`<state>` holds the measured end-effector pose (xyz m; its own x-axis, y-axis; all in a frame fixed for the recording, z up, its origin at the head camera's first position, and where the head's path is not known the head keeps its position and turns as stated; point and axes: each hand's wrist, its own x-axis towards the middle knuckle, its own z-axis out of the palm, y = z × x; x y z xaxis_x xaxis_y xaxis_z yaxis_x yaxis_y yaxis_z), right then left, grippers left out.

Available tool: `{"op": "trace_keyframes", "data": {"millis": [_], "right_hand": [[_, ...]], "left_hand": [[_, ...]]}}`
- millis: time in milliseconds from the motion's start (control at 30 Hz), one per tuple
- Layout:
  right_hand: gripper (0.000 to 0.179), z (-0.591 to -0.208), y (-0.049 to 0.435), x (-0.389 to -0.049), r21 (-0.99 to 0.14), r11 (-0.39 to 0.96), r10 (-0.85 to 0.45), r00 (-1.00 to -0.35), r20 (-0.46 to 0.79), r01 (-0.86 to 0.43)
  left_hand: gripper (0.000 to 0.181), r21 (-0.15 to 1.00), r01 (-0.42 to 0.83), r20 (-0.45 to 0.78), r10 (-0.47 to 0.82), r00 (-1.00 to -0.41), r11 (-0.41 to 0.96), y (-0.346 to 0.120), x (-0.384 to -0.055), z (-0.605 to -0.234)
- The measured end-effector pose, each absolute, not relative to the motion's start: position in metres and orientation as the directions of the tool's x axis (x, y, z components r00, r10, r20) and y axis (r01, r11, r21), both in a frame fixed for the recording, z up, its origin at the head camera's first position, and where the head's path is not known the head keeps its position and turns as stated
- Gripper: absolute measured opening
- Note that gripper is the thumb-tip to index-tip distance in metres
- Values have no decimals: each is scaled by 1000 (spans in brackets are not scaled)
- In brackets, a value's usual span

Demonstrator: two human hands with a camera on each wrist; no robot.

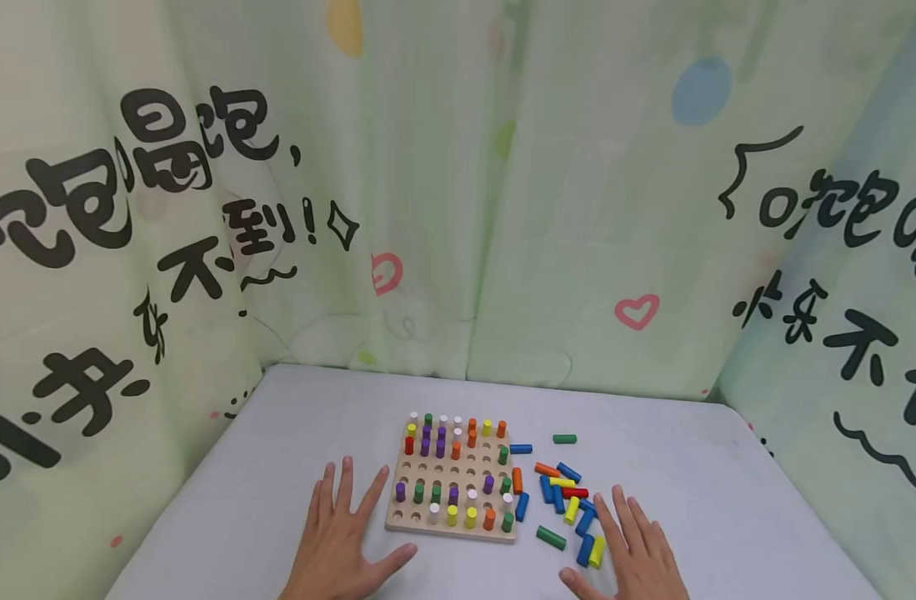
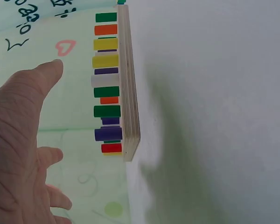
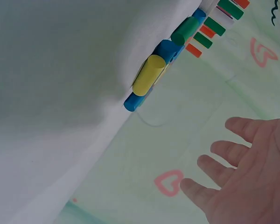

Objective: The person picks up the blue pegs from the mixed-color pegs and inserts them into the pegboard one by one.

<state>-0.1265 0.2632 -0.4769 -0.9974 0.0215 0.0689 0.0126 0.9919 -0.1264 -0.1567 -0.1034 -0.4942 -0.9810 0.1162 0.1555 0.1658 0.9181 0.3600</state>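
Note:
A wooden pegboard [image 1: 442, 477] lies on the white table, with coloured pegs standing in many of its holes and bare holes among them. Just left of the board is my left hand [image 1: 345, 533], its fingers spread and holding nothing. The left wrist view shows the board [image 2: 129, 93] edge-on beyond the thumb. My right hand [image 1: 638, 550] hovers at the right, fingers spread and holding nothing. Beside it lie loose pegs, among them a yellow peg [image 1: 597, 552] and a green peg [image 1: 551, 537]. In the right wrist view a yellow peg [image 3: 148, 75] lies away from the fingers.
Several blue, red, orange and yellow pegs are scattered between the board and my right hand. A lone green peg [image 1: 565, 438] lies farther back. Behind the white table [image 1: 307, 433] hangs a pale green curtain [image 1: 442, 183] with black lettering.

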Motion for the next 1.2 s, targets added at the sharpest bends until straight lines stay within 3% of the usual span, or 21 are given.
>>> {"op": "trace_keyframes", "data": {"millis": [300,433,700,900,1200], "right_hand": [[117,-475,258,-122,-164,986,20,-994,108,2],[111,-474,256,-121,-245,969,13,-994,104,-13],[98,-473,253,-126,-415,909,42,-999,-16,45],[77,-475,249,-135,-491,869,37,-997,-65,64],[55,-481,243,-150,-593,804,-25,-994,-110,45]], "left_hand": [[107,404,112,108,74,-991,908,-104,-154,-494],[108,474,63,51,44,-998,878,-103,-154,-493],[101,582,-38,-95,22,-995,812,-100,-156,-495],[94,678,-55,-131,46,-990,733,-102,-162,-495],[94,692,-43,-121,56,-991,721,-100,-171,-503]]}}
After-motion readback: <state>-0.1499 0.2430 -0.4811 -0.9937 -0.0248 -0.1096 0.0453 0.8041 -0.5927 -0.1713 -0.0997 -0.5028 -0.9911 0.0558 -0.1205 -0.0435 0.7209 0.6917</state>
